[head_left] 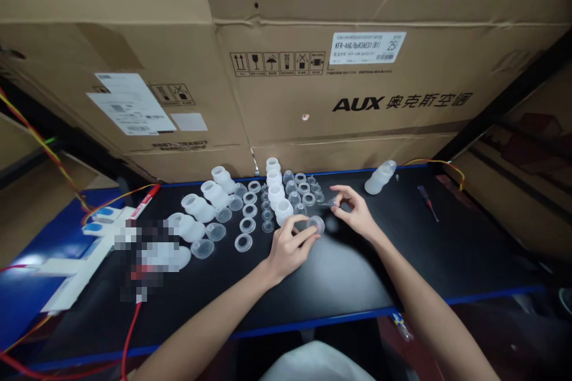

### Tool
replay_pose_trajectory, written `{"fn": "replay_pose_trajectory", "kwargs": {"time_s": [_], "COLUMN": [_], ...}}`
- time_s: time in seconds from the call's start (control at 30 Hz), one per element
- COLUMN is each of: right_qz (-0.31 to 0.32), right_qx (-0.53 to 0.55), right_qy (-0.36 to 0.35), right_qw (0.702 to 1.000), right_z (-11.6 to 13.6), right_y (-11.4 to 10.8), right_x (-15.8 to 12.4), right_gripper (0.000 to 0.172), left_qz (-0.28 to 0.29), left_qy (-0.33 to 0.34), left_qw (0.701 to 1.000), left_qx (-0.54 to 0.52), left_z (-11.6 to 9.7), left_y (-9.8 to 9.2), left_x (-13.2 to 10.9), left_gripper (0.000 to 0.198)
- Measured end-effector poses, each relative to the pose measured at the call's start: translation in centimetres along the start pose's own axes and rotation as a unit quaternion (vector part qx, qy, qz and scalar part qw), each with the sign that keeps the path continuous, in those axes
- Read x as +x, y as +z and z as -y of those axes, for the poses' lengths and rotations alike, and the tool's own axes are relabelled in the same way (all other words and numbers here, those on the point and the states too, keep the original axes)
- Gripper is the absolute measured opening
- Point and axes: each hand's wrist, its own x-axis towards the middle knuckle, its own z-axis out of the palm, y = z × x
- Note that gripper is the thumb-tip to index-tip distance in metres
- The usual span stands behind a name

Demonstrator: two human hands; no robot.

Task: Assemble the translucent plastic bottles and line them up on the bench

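My left hand (289,245) grips a translucent bottle ring (316,224) between thumb and fingers, just above the black table. To its right, my right hand (355,209) pinches a small clear piece (331,202) that looks like a bottle nipple; its exact shape is blurred. Beside my left hand runs a row of white baby bottles (284,212) standing with open necks. Several loose rings (308,199) and clear domed caps (294,197) lie just beyond my hands. At the back right, an assembled baby bottle (379,177) with a clear cap leans at a tilt.
More bottles (198,208), rings (243,242) and clear caps (202,248) lie in rows to the left. Farther left sit a white power strip (84,259) and a red marker (146,200). A screwdriver (428,202) lies right. A large carton (286,89) walls off the back.
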Motion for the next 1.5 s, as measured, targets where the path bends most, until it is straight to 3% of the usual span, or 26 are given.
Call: {"fn": "replay_pose_trajectory", "kwargs": {"time_s": [0.2,0.33,0.43,0.6,0.9,1.17,1.5], "right_qz": [0.128,0.163,0.191,0.231,0.253,0.306,0.392], "right_qx": [0.113,0.180,0.191,0.186,0.286,0.290,0.187], "right_qy": [0.056,0.077,0.082,0.090,0.164,0.172,0.112], "right_qw": [0.984,0.967,0.959,0.951,0.910,0.891,0.894], "right_z": [0.5,0.8,1.2,1.7,2.0,2.0,2.1], "right_y": [-0.3,0.4,0.8,1.2,1.2,1.3,1.2], "right_x": [-0.2,-0.5,-0.7,-0.8,-1.0,-1.3,-1.1], "right_gripper": [0.061,0.064,0.062,0.059,0.064,0.113,0.122], "left_qz": [-0.035,-0.061,-0.031,0.005,-0.019,-0.015,-0.033], "left_qy": [0.035,-0.001,-0.024,-0.032,-0.050,-0.042,0.003], "left_qw": [0.996,0.991,0.990,0.988,0.991,0.988,0.988], "left_qx": [-0.071,-0.115,-0.136,-0.151,-0.126,-0.146,-0.154], "left_z": [-0.5,0.0,0.3,0.2,-0.1,-0.1,0.5], "left_y": [-0.1,0.3,0.7,0.7,0.6,-0.1,-0.5], "left_x": [-0.1,-0.6,-1.0,-1.0,-0.6,-0.5,-0.6], "left_gripper": [0.030,0.058,0.067,0.056,0.047,0.044,0.050]}}
